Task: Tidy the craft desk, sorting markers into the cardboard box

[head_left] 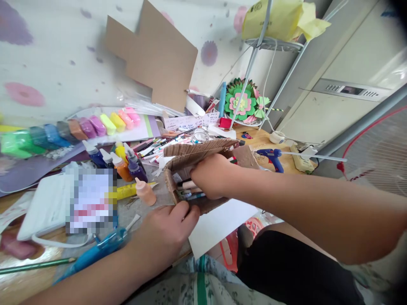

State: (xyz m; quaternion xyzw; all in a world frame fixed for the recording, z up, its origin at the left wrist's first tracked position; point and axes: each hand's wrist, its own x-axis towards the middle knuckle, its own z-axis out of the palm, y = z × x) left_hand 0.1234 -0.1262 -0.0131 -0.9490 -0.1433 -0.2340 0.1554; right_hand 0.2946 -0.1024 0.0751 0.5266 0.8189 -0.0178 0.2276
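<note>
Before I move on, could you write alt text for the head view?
A person's right hand is inside an open brown cardboard box of slim, pen-like items while the left hand touches its near edge. Colourful plastic squeeze bottles stand to its left, a blue glue gun lies right, a layered green-and-pink flower behind.

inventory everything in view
box: 1, brown, centre
pens: many, mixed, beyond box
bottles: several, mixed, left of box
packs: several, mixed, back left
cardboard: 1, brown, against wall
paper: 1, white, lower centre
glue gun: 1, blue, right of box
flowers: cluster, pink-green, back right
bag: 1, yellow, on white rack
fan: 1, red-rimmed, right edge
appliance: 1, white, right
table: 1, wood, centre
left hand: 1, bare, at box's near edge
right hand: 1, bare, inside box
</note>
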